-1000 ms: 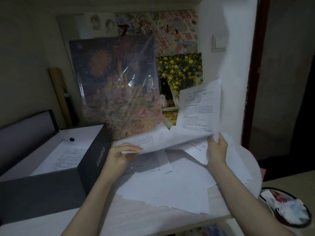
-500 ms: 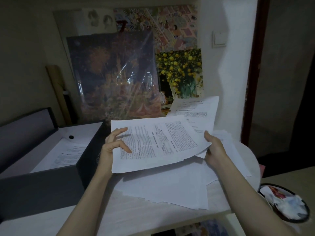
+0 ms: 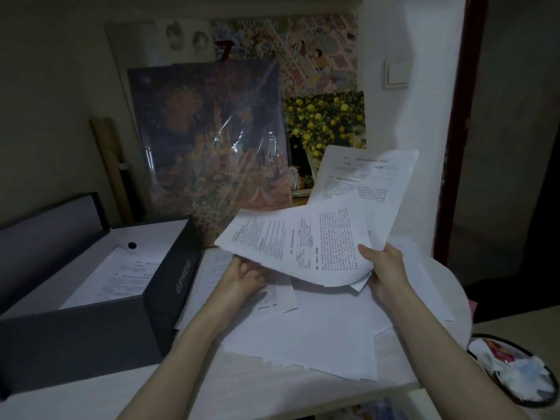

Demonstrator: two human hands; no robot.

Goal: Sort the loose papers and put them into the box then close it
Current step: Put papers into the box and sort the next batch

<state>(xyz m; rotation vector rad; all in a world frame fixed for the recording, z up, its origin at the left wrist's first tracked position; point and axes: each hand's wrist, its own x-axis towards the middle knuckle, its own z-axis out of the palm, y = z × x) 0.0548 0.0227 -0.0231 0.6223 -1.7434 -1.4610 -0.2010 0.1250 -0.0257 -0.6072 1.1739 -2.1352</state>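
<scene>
A dark grey box stands open on the left of the desk, its lid tilted up behind it and a printed sheet lying inside. Loose white papers are spread over the desk to its right. My right hand grips a bundle of printed sheets by its right edge, raised above the pile. My left hand is lower, under the bundle's left end, its fingers on a printed sheet on the pile; how they lie is partly hidden.
A plastic-wrapped picture leans against the wall behind the desk, with a yellow-flower picture beside it. A white wall corner rises at the right. A dark round bin with rubbish sits at the lower right, past the desk edge.
My left hand has let go of the raised sheets and dropped to the pile. My right hand has swung the bundle up and to the right.
</scene>
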